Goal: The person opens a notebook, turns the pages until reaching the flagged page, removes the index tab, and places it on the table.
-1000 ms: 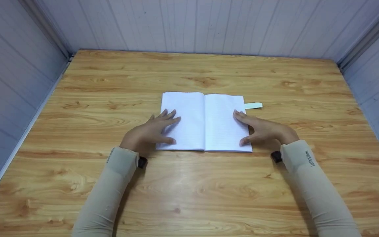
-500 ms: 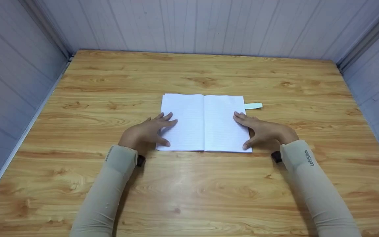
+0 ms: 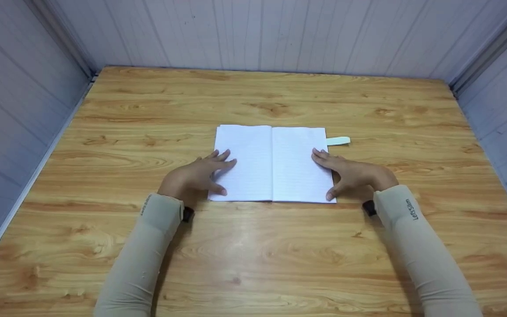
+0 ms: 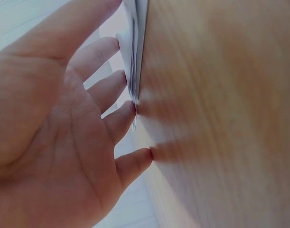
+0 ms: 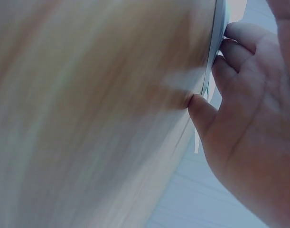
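Note:
An open notebook point(image 3: 253, 176) with white lined pages lies flat on the wooden table. A pale green strap or tab point(image 3: 338, 141) sticks out from its right side. My left hand point(image 3: 196, 176) rests on the left page's outer edge, fingers spread. In the left wrist view several fingertips of the left hand point(image 4: 83, 123) touch the page edge, and the little finger meets the tabletop. The right hand point(image 3: 354, 175) rests likewise on the right page's outer edge. In the right wrist view the right hand's point(image 5: 254, 104) little finger touches the table beside the notebook.
The wooden table point(image 3: 253, 255) runs back to a white panelled wall point(image 3: 253, 35). Similar panels stand along its left and right sides. A dark wrist camera point(image 3: 188, 214) sits under the left cuff, and another camera point(image 3: 369, 208) under the right cuff.
My left hand has slid slightly left, toward the page's outer edge, and its thumb has moved outward. The right thumb has shifted a little toward the lower right corner. The notebook stays open.

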Motion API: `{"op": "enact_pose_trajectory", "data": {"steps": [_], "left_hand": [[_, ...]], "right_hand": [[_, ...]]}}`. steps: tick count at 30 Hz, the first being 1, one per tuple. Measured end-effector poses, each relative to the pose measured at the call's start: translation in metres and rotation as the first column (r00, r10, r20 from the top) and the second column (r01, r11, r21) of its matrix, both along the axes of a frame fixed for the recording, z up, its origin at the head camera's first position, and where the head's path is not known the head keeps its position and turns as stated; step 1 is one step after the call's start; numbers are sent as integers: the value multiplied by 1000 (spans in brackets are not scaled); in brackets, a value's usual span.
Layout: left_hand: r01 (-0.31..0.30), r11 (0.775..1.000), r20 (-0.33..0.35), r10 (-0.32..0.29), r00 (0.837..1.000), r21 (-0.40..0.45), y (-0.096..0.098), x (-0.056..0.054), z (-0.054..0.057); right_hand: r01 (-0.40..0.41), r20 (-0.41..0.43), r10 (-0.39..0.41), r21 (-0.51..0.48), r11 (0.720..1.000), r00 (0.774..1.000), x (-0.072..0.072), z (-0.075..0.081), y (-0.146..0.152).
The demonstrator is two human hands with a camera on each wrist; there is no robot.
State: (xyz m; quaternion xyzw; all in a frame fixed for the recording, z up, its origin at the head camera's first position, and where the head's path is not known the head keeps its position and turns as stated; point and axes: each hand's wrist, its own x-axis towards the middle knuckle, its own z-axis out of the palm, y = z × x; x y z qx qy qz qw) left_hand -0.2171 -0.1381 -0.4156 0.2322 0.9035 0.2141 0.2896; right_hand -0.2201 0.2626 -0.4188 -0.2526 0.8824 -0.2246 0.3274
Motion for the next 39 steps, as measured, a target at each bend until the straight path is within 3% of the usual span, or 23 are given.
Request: {"op": "enact_pose_trajectory", "data": {"steps": [9,32,39], "left_hand": [[22,1000,-6,-22,1000,5,-1,0,0],[-1,1000,-6,1,1000,21,-1,1,-1],[38,999,-5,-38,999,39,-3,1,2]], "right_hand": [[-23,-22,22,-20,1000,1000,0,0,1],[-8,-25,7,-44,999,1000,-2,-1,-1],[-32,-57,29,-55,998,998,-3,-1,0]]}}
